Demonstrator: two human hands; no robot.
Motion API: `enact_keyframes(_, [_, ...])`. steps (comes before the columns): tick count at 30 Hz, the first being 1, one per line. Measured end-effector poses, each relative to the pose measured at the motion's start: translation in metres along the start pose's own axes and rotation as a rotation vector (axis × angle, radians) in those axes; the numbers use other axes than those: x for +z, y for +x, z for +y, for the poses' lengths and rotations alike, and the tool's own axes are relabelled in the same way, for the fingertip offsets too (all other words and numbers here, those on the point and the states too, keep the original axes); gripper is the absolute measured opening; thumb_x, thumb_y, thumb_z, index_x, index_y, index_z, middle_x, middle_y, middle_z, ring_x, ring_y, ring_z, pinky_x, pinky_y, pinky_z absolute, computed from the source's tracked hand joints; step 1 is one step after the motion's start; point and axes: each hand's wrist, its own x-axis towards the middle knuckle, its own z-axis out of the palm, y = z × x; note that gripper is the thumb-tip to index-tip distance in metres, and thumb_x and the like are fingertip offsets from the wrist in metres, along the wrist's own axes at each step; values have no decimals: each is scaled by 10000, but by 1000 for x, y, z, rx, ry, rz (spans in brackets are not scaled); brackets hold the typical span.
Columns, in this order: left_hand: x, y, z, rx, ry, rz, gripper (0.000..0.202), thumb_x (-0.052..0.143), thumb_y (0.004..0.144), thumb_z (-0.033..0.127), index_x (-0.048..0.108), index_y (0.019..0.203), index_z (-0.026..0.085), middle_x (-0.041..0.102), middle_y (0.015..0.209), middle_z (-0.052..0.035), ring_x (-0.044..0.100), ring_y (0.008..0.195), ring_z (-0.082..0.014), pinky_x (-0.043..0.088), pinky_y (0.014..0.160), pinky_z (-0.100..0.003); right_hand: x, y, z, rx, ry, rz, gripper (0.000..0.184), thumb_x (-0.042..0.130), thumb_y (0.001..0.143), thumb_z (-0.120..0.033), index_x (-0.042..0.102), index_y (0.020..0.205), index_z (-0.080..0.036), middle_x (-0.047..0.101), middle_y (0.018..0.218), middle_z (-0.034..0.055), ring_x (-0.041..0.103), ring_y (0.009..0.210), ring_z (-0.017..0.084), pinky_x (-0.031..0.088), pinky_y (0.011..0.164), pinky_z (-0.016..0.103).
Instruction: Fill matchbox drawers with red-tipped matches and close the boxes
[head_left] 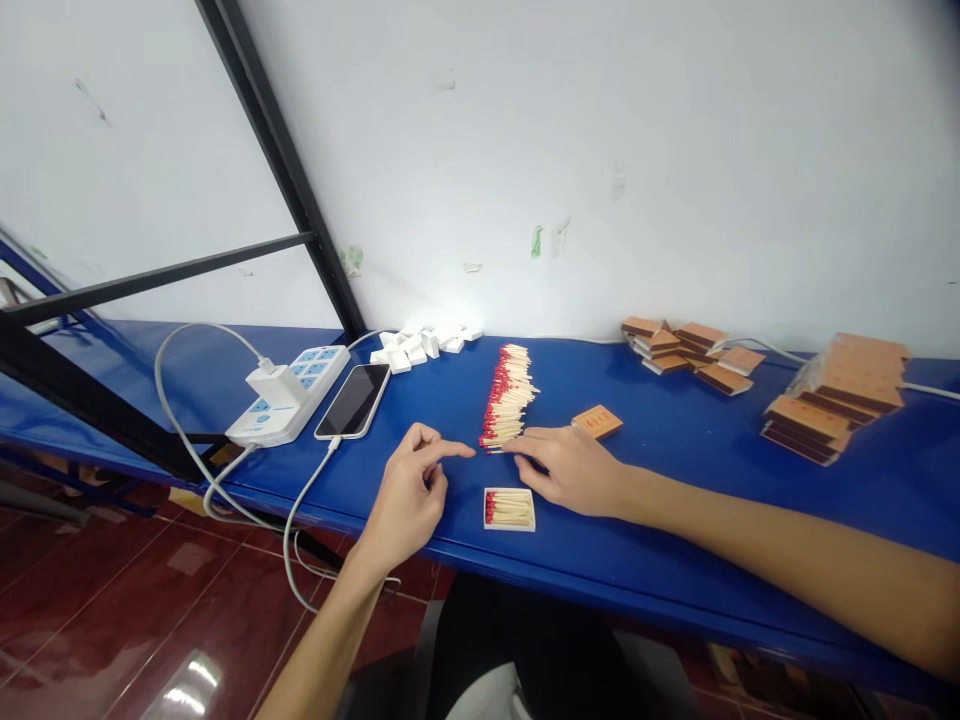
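Observation:
A long row of red-tipped matches [508,395] lies on the blue table, running from near the wall toward me. My left hand [414,490] points its index finger at the red heads at the row's near end; its other fingers are curled, with nothing visible in them. At the opposite, pale ends, my right hand [562,465] rests its fingertips against the nearest matches, thumb apart from the index finger. Just in front of both hands sits a white matchbox tray [532,512] partly filled with matches, heads to the left. Behind my right hand lies an orange matchbox sleeve [598,421].
White matchbox trays [409,350] are heaped by the wall. Orange matchbox sleeves [701,340] lie in a pile at back right, with a larger stack [840,390] farther right. A phone [354,400] on a cable and a power strip [319,375] occupy the left.

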Motion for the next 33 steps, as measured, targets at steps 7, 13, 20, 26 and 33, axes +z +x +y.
enact_keyframes(7, [8,-1,5,14,188,45,263,521,965,242,691,1165,228,497,990,-57,534,912,-197,498,827,-349,3,-1,0,22,22,35,313,489,952,-202,715,1169,-190,756,1034,65,702,901,206,488,810,313])
enact_keyframes(13, [8,-2,10,74,344,-96,354,430,1011,283,610,1314,246,517,1075,-89,490,1000,-250,461,915,-441,4,-2,1,-3,27,57,312,481,954,-214,713,1160,-189,761,1016,64,708,862,201,489,756,304])
enact_keyframes(20, [10,-1,8,36,456,-155,413,396,1020,322,552,1400,278,507,1174,-107,460,1039,-273,445,882,-463,6,-2,4,-11,18,82,301,485,947,-211,723,1131,-194,758,949,53,700,791,187,459,682,291])
enact_keyframes(26, [10,0,9,13,444,-176,421,376,1023,309,560,1401,281,500,1204,-108,456,1063,-275,438,916,-481,6,-2,4,-27,20,73,287,487,943,-193,735,1088,-190,754,922,49,691,775,177,457,697,289])
enact_keyframes(33, [10,-1,5,35,454,-171,415,373,1029,305,564,1397,292,510,1198,-106,456,1063,-271,441,892,-471,6,-2,3,-38,21,90,282,477,944,-186,725,1079,-186,751,908,49,684,769,179,437,686,288])
